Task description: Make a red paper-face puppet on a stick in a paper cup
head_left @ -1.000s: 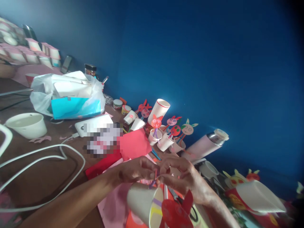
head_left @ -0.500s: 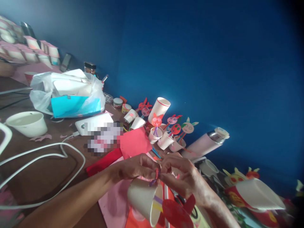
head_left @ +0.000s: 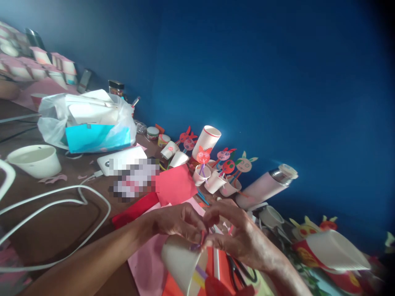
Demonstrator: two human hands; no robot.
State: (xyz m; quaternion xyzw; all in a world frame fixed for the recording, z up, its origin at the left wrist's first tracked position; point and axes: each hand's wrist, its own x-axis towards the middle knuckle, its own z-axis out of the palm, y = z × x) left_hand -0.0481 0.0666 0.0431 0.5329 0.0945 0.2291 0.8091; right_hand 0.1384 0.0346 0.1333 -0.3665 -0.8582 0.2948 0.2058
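Two hands: lower middle of the frame. Left hand [head_left: 182, 224] pinched on a small red-and-purple strip [head_left: 195, 247]; right hand [head_left: 239, 230] curled in from the right, thumb tip at the same strip. Whether it grips, I can't tell from my end; fingers hide it.
Strip: at the fingertips, just by the rim of a tilted paper cup [head_left: 179, 261], mouth toward lower right.
Cup mouth: purple band [head_left: 201, 272] and yellow band [head_left: 199, 280] inside; red paper piece [head_left: 217, 287] beside, cut by the bottom edge.
Step, my reading: fine fingertip work on the strip.
Next move, my reading: calls for a steady left pinch and a clear view of the strip's end.
In the way: scissors [head_left: 238, 273] under the right wrist; pink paper [head_left: 148, 265] beneath the cup; cup rim crowding the fingers.
Counter [head_left: 70, 228]: white cable [head_left: 61, 203] looping at left; red sheet [head_left: 175, 187] mid-frame; paper figures [head_left: 203, 156] in cups beyond; flask [head_left: 262, 189] leaning right of centre.
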